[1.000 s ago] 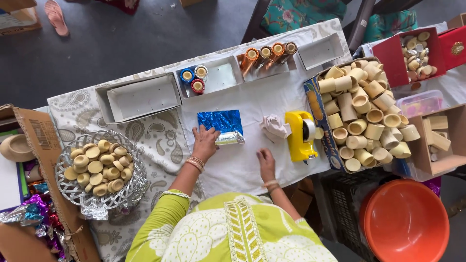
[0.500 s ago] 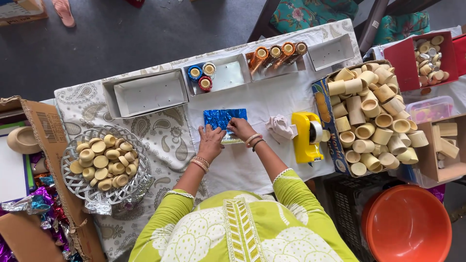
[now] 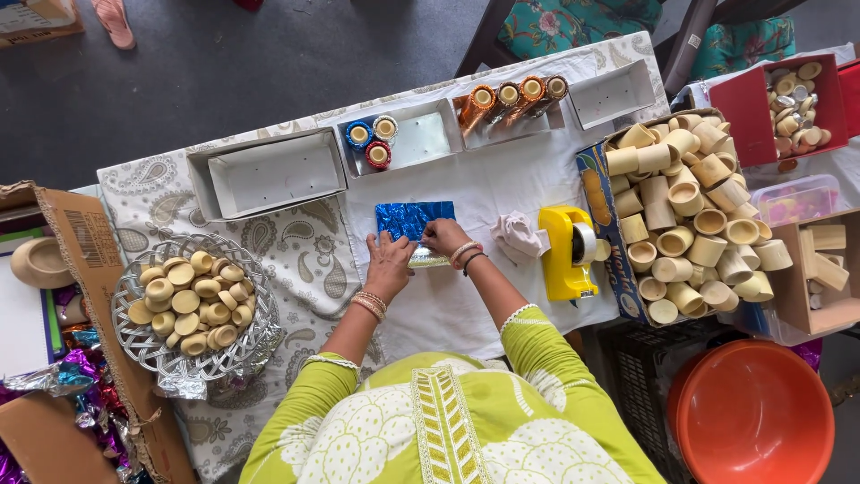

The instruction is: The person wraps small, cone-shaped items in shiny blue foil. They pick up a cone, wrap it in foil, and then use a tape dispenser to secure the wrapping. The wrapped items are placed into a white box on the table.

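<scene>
"What's changed in the last second?"

"Her right hand (image 3: 442, 237) came off the white cloth by the yellow tape dispenser (image 3: 566, 254) and crossed over to the blue foil sheet (image 3: 413, 220). A second ago only the left hand (image 3: 388, 265) was on it. Now both press on its near edge, fingers together and flat on the foil, with a thin silvery strip (image 3: 428, 259) between them."

"Is she gripping it?"

"Pinning it down more than gripping, as far as I can tell; the fingertips are too small to read."

"Where does the foil lie?"

"Flat in the middle of the table (image 3: 466, 305), just in front of the white tray (image 3: 414, 142) holding three wrapped cups."

"And around it?"

"A paisley cloth (image 3: 296, 260) on the left under a silver basket (image 3: 143, 345) of small round pieces. On the right, a box of plain cups (image 3: 690, 220). An orange tub (image 3: 752, 412) sits on the dark floor (image 3: 224, 63)."
</scene>
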